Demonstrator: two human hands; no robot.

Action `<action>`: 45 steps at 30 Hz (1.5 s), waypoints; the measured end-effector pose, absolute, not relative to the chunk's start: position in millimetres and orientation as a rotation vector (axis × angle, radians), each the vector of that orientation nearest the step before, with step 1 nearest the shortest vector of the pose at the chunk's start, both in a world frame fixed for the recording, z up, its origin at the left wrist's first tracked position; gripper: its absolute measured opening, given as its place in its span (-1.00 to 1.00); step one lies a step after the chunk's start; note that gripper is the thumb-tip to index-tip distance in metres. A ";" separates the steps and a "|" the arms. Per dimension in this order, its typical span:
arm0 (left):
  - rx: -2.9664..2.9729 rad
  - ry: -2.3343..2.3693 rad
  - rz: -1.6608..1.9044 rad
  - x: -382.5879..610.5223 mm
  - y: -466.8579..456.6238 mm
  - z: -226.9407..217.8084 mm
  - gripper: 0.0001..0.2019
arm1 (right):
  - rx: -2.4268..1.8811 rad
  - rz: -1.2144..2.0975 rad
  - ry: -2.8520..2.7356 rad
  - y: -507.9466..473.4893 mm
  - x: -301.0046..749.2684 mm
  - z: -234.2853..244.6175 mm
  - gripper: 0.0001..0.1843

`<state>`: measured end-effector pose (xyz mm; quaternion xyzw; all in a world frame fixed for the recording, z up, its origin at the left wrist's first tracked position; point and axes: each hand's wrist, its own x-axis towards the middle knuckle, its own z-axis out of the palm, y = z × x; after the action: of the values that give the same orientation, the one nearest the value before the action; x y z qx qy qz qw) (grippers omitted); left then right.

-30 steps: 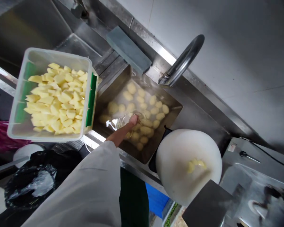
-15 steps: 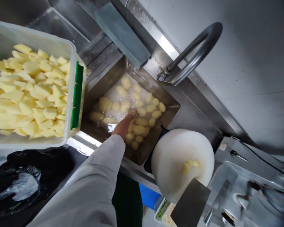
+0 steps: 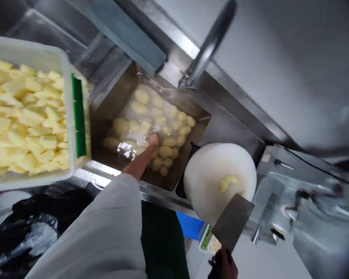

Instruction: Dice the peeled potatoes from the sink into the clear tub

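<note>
Where the sink basin [image 3: 116, 97] holds water, we find a batch of whole peeled potatoes [image 3: 169, 142], gathered mainly in its middle and toward its right side, most of them lying under the surface. We note the left hand [image 3: 154, 139] reaching down among these potatoes, the wrist above the water and a pale sleeve [image 3: 104, 228] covering the forearm. Its fingers are hidden, so we cannot tell whether they are spread, curled or gripping a potato.

We record the right hand [image 3: 224, 265] at the lower edge of the view, its fingers wrapped around the handle of a cleaver [image 3: 233, 221]. The broad blade points up and to the right, its far end overlapping the near edge of a round white cutting board [image 3: 206, 170] in our view; we cannot tell whether the two touch. On that board, just right of the basin, we observe a small cluster of pale yellow pieces [image 3: 228, 182].

To the left of the basin we find a translucent container [image 3: 67, 116] with a green clip [image 3: 79, 116], heaped with cut potato chunks [image 3: 29, 120]. Behind the basin we see a curved metal faucet [image 3: 208, 48] and, beside it, a long grey-green block [image 3: 128, 35].
</note>
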<state>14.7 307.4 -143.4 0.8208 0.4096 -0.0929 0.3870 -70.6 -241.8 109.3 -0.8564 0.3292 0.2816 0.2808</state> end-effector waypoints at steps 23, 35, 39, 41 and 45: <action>2.397 -0.077 0.240 132.4 -44.4 29.3 -0.47 | -2.212 0.761 0.414 -224.9 47.8 84.1 -0.41; 2.416 0.116 0.298 138.6 -21.2 27.9 -0.32 | -2.174 0.733 0.407 -213.4 41.9 78.9 -0.42; 2.437 -0.032 0.266 169.4 -15.0 19.8 -0.27 | -2.103 0.588 0.588 -233.0 41.3 74.9 -0.40; 2.448 -0.168 0.220 179.6 -14.1 16.8 -0.30 | -2.092 0.557 0.629 -242.7 43.1 73.5 -0.39; 2.408 -0.417 0.188 175.3 -26.0 18.0 -0.34 | -2.105 0.583 0.614 -244.7 46.6 74.4 -0.38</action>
<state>175.3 -26.0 18.0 0.9244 -0.1602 0.0723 0.3385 46.6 -244.7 74.4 -0.8409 0.2453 0.2327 0.4227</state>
